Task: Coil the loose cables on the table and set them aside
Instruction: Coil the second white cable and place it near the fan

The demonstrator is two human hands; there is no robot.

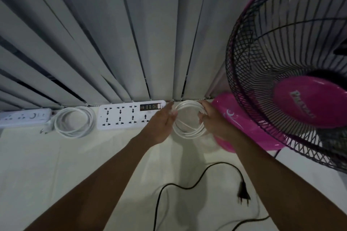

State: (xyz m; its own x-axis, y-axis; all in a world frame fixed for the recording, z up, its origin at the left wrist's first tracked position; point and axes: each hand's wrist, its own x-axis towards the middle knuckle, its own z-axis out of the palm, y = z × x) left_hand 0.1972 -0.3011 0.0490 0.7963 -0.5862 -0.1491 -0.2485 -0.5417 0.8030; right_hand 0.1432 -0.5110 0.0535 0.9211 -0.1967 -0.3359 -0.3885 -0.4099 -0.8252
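A white cable coil (188, 131) lies at the far edge of the table, just right of the big white power strip (129, 116). My left hand (161, 125) touches the coil's left side with the fingers stretched out. On the coil's right side, my right hand (212, 120) has its fingers curled around the loops. A second white coil (75, 122) with its plug rests further left. In front of me a loose black cable (187, 185) snakes over the table and ends in a black plug (243, 193).
A pink fan with a black cage (293, 73) stands at the right, its pink base (244, 133) beside the coil. A smaller white power strip (24, 117) lies at the far left. Grey vertical blinds (112, 33) hang behind the table.
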